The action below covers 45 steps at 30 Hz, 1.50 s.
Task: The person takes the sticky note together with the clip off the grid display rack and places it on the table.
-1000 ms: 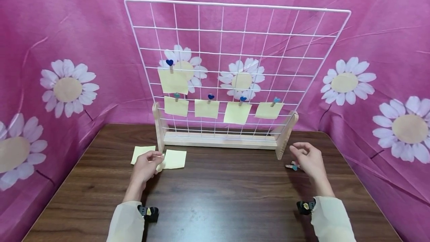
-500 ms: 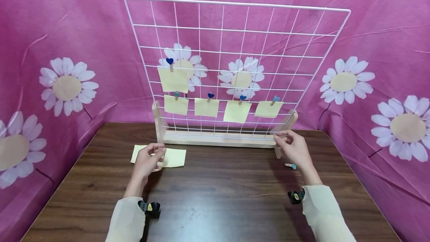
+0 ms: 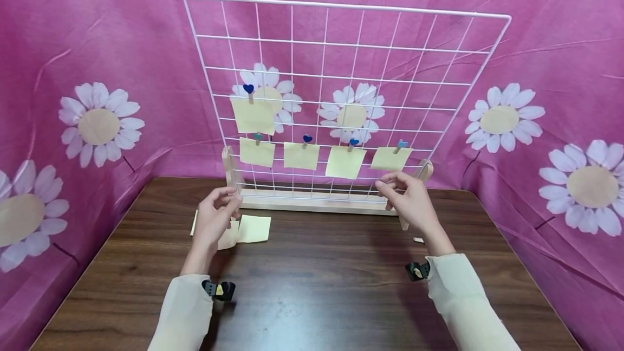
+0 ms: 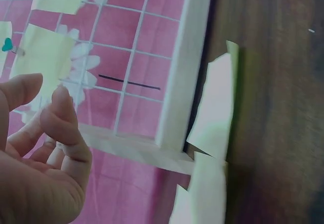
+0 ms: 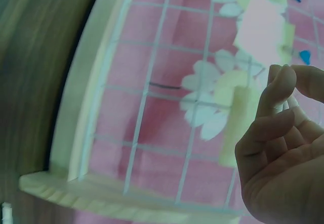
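A white wire grid rack [image 3: 341, 45] stands on wooden feet. Several yellow paper notes [image 3: 301, 156] hang on it from small clips with heart heads, like the blue heart clip [image 3: 307, 138]. My left hand [image 3: 214, 218] hovers over the loose sticky notes [image 3: 255, 229] at the rack's left foot. A gap shows between thumb and index in the left wrist view, with nothing there. My right hand [image 3: 409, 202] is raised before the rack's lower right, its fingers loosely curled. Thumb and index tips look close together in the right wrist view [image 5: 283, 77], with nothing visible between them.
A small clip [image 3: 418, 240] lies on the brown wood table [image 3: 312, 286], partly hidden by my right wrist. Behind the rack hangs a pink cloth [image 3: 122, 26] with white flowers. The rack's wooden base bar [image 3: 317, 203] runs along the table's back.
The right hand has moved left and up, from beside the clip on the table to the rack's lower right. The left hand has risen slightly from the loose notes.
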Each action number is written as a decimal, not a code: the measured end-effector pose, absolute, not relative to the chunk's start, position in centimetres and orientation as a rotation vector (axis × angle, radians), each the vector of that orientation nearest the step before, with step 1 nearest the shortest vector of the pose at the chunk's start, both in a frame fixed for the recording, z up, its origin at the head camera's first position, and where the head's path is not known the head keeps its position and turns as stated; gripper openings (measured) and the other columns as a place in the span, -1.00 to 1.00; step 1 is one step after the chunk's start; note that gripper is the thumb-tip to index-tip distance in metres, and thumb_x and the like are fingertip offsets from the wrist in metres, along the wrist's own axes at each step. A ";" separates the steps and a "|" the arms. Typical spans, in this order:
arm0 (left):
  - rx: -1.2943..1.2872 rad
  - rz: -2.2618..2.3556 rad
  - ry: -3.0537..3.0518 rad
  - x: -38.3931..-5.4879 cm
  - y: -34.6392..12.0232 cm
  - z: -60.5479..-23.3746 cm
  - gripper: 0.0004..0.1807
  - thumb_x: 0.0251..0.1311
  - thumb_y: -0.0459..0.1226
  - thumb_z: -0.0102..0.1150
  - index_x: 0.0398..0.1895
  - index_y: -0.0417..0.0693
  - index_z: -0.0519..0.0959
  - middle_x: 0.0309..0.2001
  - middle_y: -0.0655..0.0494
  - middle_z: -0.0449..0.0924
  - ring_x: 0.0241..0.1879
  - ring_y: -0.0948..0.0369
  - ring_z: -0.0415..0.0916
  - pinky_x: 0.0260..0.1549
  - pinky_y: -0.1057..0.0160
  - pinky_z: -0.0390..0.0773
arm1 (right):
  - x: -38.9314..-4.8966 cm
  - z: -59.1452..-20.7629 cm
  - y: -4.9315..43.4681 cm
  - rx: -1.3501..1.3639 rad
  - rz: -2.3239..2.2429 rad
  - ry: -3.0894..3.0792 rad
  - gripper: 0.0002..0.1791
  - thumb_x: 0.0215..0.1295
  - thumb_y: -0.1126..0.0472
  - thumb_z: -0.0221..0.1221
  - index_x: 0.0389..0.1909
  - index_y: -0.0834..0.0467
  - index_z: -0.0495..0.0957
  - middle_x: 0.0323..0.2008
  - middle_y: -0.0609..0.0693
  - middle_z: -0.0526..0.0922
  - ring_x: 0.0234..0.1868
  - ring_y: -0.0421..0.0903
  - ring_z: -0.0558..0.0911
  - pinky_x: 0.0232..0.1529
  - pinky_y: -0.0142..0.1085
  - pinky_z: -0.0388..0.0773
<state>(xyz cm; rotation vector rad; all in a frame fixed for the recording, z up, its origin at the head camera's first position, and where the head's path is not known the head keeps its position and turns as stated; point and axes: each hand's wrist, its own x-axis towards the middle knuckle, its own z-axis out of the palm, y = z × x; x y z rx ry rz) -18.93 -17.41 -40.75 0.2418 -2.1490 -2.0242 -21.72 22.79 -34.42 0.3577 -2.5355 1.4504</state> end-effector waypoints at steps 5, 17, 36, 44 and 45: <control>0.175 -2.037 -2.056 -19.3 -17.1 -39.6 -0.59 0.33 -0.30 0.26 0.18 -0.28 0.49 -0.30 0.29 0.64 -0.57 0.32 0.54 -0.70 0.46 0.35 | -21.9 -33.2 21.4 0.430 1.417 -2.524 -0.75 0.40 0.22 0.27 -0.06 0.34 0.63 -0.41 0.13 0.70 -0.64 -0.11 0.59 -0.53 -0.36 0.50; 0.181 -2.015 -1.979 -20.6 -16.3 -36.7 -0.55 0.32 -0.29 0.31 0.24 -0.17 0.48 -0.12 0.11 0.59 -0.54 0.32 0.57 -0.75 0.49 0.28 | -22.9 -30.4 18.2 0.478 1.446 -2.505 -0.73 0.38 0.17 0.29 -0.04 0.28 0.65 -0.36 0.18 0.73 -0.60 -0.14 0.61 -0.54 -0.34 0.57; 0.124 -1.952 -1.909 -22.7 -15.6 -33.6 -0.48 0.27 -0.31 0.35 0.29 -0.14 0.47 0.12 -0.11 0.54 -0.48 0.28 0.57 -0.44 0.42 0.56 | -24.4 -26.1 13.1 0.656 1.451 -2.431 -0.71 0.37 0.13 0.31 0.02 0.18 0.69 -0.31 0.12 0.72 -0.58 0.10 0.62 -0.53 -0.30 0.49; 0.079 -1.949 -1.841 -23.7 -15.4 -32.6 -0.48 0.28 -0.36 0.31 0.30 -0.21 0.45 0.02 -0.02 0.52 -0.60 0.25 0.57 -0.47 0.39 0.60 | -25.8 -23.8 9.8 0.738 1.483 -2.400 -0.74 0.35 0.16 0.32 -0.06 0.23 0.69 -0.30 0.12 0.75 -0.50 0.17 0.64 -0.51 -0.21 0.60; 0.076 -1.957 -1.832 -23.7 -15.3 -32.5 -0.48 0.28 -0.37 0.30 0.29 -0.22 0.44 0.02 -0.02 0.52 -0.61 0.26 0.57 -0.49 0.39 0.60 | -26.0 -23.6 9.4 0.741 1.483 -2.402 -0.75 0.35 0.16 0.32 -0.07 0.23 0.70 -0.31 0.11 0.75 -0.49 0.14 0.64 -0.50 -0.23 0.60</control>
